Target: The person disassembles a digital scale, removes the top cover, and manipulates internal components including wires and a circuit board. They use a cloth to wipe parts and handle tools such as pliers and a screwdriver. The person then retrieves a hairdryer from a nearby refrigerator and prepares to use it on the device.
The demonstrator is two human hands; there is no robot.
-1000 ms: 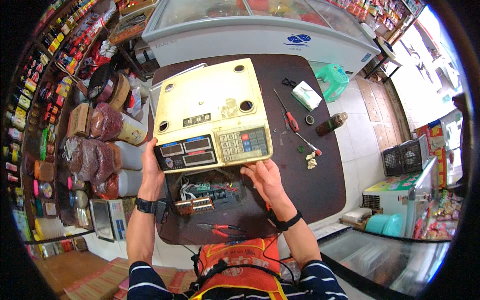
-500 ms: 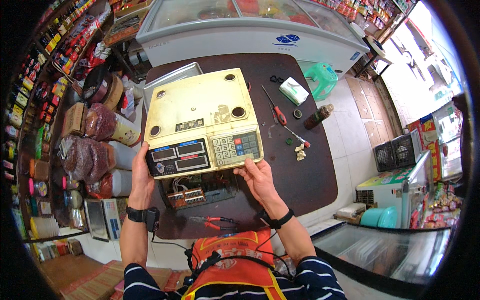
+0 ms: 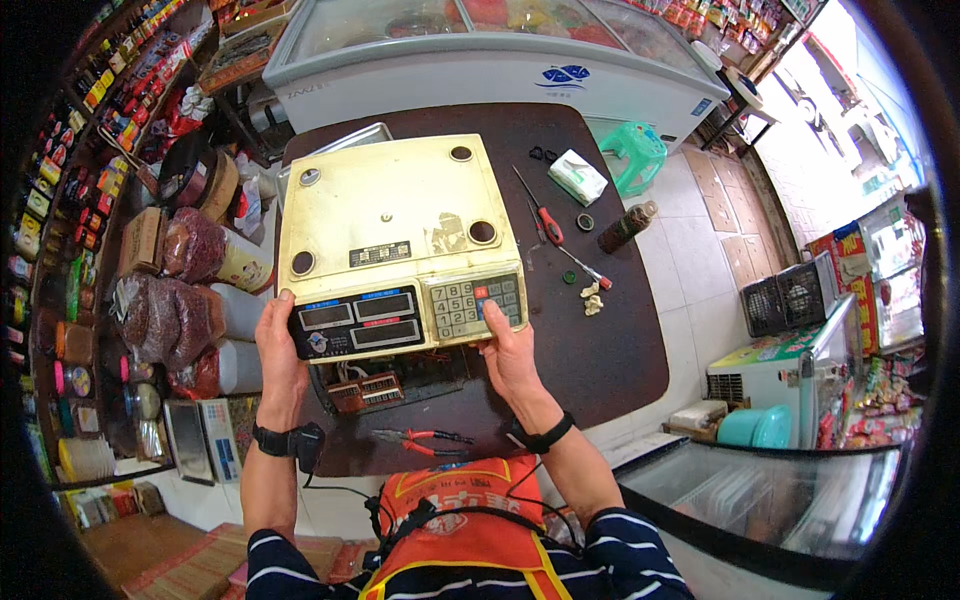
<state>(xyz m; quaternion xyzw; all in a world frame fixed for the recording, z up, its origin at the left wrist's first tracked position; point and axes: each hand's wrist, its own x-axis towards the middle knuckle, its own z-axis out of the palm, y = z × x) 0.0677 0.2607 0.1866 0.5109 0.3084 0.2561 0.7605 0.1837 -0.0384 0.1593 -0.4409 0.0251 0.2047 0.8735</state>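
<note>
1. The fingers of my left hand (image 3: 281, 352) are closed around the left edge of a yellowed scale cover (image 3: 405, 215); my thumb lies along that edge, and the fingertips underneath are hidden from me.
2. The fingers of my right hand (image 3: 512, 358) pinch the cover's near edge toward its right corner, thumb pressed on the keypad (image 3: 475, 305), the other fingers bent below the edge.
3. The cover is between my two hands, above the left part of the dark counter (image 3: 610, 380). Its display panel (image 3: 358, 322) is beside the keypad, on the side nearest me.
4. Below the cover's near edge I see a circuit board (image 3: 366, 393) and some wires. Whether the cover touches what is under it, I cannot tell.
5. A pair of red-handled pliers (image 3: 430, 441) lies nearer to me than the board, apart from both hands.
6. To the right of the cover lie a red screwdriver (image 3: 551, 226), a second screwdriver (image 3: 590, 269), a black ring (image 3: 585, 223) and a small green cap (image 3: 569, 277).
7. Farther right, a white packet (image 3: 578, 177) and a dark bottle (image 3: 628, 227) are near the counter's edge.
8. A metal tray (image 3: 362, 138) peeks out behind the cover.
</note>
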